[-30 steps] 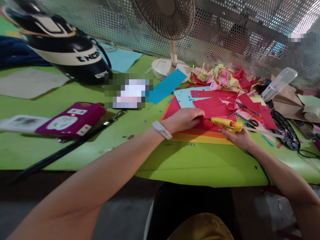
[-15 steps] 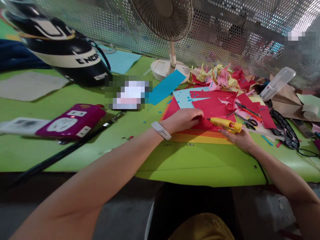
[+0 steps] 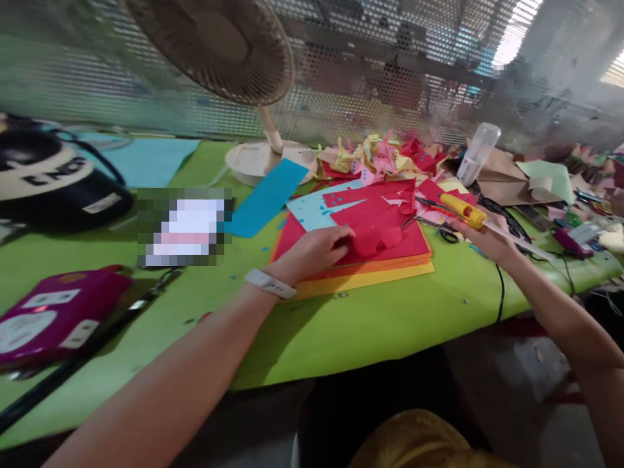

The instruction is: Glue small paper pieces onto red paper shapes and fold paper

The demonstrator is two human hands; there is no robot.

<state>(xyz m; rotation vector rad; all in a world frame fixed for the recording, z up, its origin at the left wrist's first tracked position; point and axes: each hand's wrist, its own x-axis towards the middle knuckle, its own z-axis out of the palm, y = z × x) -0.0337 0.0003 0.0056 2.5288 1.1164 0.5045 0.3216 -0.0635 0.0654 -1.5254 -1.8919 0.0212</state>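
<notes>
With our left hand we pinch the left edge of a small red paper piece, over the paper stack on the counter. Our right hand, to the right of this stack, is closed around a yellow glue gun, and a pale stick extends from its back end. Paper scraps lie at the far side, with a fan on their left.
</notes>
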